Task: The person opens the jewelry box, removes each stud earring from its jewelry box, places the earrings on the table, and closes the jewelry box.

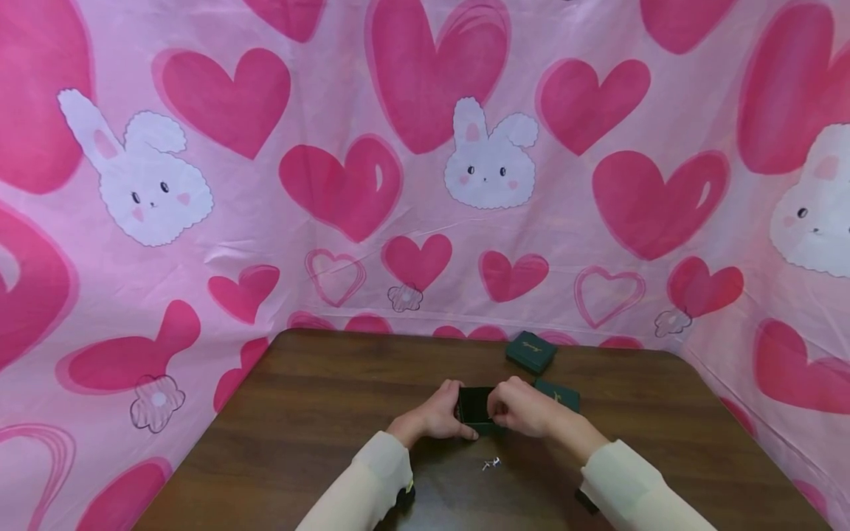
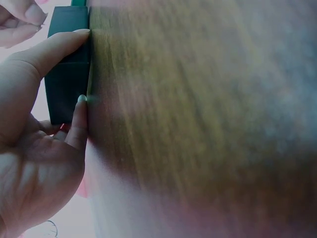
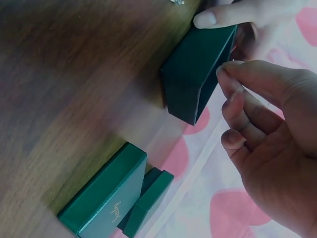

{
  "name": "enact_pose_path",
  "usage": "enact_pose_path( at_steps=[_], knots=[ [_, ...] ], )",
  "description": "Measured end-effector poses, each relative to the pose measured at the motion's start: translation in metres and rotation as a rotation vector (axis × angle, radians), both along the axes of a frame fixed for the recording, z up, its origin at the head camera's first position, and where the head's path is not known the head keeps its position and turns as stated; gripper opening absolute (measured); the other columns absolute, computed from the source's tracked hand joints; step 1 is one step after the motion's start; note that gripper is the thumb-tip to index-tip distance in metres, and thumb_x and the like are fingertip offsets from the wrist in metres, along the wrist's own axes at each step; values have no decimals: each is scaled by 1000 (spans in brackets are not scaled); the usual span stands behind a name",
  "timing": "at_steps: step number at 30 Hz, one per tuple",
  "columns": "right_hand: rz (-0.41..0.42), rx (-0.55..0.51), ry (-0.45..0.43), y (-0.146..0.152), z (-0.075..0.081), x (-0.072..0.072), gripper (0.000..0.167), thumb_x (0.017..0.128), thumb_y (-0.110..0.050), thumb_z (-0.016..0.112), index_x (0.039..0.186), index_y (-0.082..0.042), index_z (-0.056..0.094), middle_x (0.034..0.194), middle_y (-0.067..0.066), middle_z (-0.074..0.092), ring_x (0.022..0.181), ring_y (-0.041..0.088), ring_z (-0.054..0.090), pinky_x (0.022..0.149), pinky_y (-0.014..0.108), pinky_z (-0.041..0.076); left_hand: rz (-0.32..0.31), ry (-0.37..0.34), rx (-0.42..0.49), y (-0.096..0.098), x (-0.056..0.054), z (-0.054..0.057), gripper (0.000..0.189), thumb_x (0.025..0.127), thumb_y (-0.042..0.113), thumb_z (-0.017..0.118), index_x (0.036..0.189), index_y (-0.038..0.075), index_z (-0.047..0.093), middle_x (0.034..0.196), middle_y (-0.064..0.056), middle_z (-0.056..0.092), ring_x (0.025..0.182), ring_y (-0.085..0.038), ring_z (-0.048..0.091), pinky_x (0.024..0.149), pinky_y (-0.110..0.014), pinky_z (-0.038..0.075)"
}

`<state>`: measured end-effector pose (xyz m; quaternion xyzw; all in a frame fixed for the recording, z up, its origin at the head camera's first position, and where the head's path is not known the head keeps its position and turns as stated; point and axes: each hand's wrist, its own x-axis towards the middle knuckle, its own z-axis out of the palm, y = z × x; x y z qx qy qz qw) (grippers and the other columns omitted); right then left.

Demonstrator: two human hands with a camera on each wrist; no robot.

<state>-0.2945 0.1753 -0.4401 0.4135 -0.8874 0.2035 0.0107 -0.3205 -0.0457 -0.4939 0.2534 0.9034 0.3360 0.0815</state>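
My left hand grips a dark green jewellery box by one end, its thumb along the near side. The box lies on the wooden table with its dark inside open to view. Over the opening is my right hand, thumb and index fingertips pinched together at the rim. A tiny thin thing shows at those fingertips in the left wrist view, too small to identify. Small silver jewellery pieces, like earrings, lie on the table in front of the box.
Just behind my right hand lies a green lid-like piece with gold lettering. Farther back, near the table's far edge, sits another green box, also gold-lettered. Pink heart-and-rabbit cloth hangs around the brown table.
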Motion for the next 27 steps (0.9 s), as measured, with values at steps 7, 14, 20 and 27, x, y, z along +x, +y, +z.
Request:
enact_pose_path(
  at_steps=[7, 14, 20, 27],
  knots=[
    [1, 19, -41, -3, 0, 10, 9, 90, -2, 75, 85, -10, 77, 73, -13, 64, 63, 0, 54, 62, 21, 52, -1, 0, -13, 0, -3, 0, 78, 78, 31, 90, 135, 5, 44, 119, -4, 47, 103, -17, 52, 99, -37, 48],
    [-5, 46, -94, -6, -2, 19, 10, 90, -4, 75, 84, -12, 76, 72, -16, 63, 64, -2, 56, 63, 21, 52, 1, 17, -34, 1, -2, -1, 78, 78, 32, 90, 136, 5, 44, 119, -4, 47, 103, -16, 51, 98, -35, 48],
    [-1, 72, -114, -9, -10, 22, 12, 88, -4, 76, 82, -15, 75, 71, -17, 62, 61, -2, 55, 60, 20, 50, 6, 9, -33, 0, -2, -1, 77, 78, 30, 90, 136, 5, 45, 118, -3, 47, 103, -17, 52, 99, -37, 48],
    [-4, 93, -128, -12, -21, 26, 16, 87, -6, 78, 78, -18, 74, 70, -17, 62, 60, -2, 54, 59, 21, 49, 5, 24, -32, 1, -2, 0, 76, 78, 29, 90, 135, 5, 45, 118, -4, 47, 103, -16, 52, 98, -35, 47]
  ],
)
